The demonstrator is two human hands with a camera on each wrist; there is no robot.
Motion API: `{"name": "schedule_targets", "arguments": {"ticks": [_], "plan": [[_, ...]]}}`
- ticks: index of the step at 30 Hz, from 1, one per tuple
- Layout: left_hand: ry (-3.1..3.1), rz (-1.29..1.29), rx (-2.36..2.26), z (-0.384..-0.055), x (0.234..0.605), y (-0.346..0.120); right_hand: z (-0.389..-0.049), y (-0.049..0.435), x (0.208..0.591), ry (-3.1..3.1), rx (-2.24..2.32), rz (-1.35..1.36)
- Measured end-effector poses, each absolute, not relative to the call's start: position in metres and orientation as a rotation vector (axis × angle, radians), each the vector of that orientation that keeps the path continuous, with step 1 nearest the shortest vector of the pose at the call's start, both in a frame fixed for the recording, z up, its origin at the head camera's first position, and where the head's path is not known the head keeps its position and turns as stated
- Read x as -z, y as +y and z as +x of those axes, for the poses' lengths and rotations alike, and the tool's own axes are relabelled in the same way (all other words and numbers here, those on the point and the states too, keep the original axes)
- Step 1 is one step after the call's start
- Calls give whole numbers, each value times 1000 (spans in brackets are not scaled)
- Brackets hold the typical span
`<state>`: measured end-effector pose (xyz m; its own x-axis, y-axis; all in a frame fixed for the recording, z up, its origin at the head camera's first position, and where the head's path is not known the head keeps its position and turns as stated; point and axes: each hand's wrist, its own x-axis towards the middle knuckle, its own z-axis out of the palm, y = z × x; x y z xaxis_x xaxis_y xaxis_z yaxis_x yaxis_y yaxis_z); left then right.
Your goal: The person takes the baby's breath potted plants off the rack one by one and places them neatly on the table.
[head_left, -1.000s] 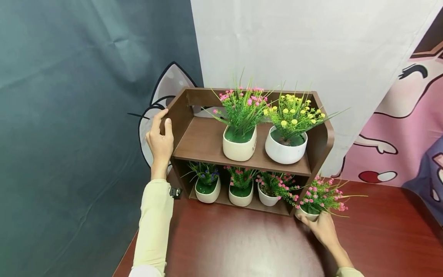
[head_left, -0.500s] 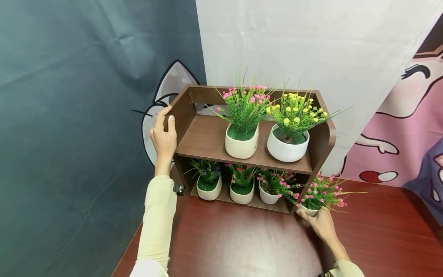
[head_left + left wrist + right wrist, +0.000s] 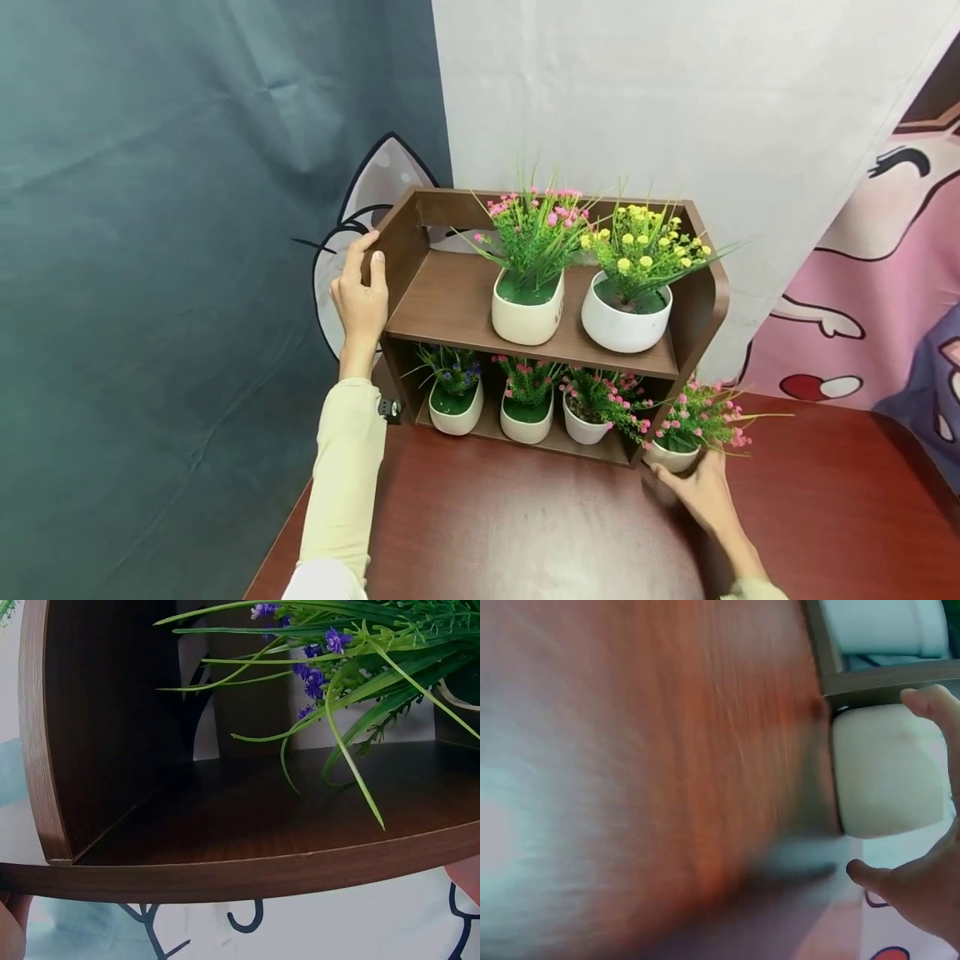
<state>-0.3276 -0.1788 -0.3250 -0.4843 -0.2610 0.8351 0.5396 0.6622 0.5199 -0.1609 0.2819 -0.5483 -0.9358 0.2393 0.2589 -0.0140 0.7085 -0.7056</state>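
Note:
My left hand holds the left side panel of a two-tier brown wooden shelf, index finger and thumb astride its edge. Right beside the shelf's lower right corner, a cream pot stands on the table with a pink-flowered artificial plant in it. Around that pot my right hand is spread. In the right wrist view one fingertip overlaps the pot's side by the shelf, while the opposite fingertip is apart from it.
On the upper tier stand a pink-flowered pot and a white pot with yellow flowers. The lower tier bears a purple-flowered pot and two pots with pinkish-red flowers. Under the shelf is a reddish-brown table. Printed cloth hangs behind.
My right hand has loosened from the cream pot and drawn slightly back toward me. The left hand keeps its place on the shelf. The whole view has shifted a little.

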Motion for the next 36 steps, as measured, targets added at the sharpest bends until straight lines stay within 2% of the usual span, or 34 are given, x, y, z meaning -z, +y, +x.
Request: {"name": "schedule_targets", "arguments": {"ticks": [12,14,20,24,28,31,36], "plan": [[-1851,-256,945,-322,326,-176,-81,236,497,-2789,-1288,-784],[-1854,-262,951,-321,327,-174,-73,223,485,-2819,-1313,-745],[-1847,-271,971,-316,331,-171,-58,162,434,-2721,-1195,-240],[-1846,-267,969,-318,328,-171,-73,125,401,-2493,-1172,47],[-1842,-249,953,-323,325,-176,-111,95,370,-2245,-1245,249],[-1851,-243,956,-326,323,-179,-146,75,350,-2153,-1241,262],[-1856,-238,979,-327,323,-178,-189,52,338,-2161,-1111,113]]}}
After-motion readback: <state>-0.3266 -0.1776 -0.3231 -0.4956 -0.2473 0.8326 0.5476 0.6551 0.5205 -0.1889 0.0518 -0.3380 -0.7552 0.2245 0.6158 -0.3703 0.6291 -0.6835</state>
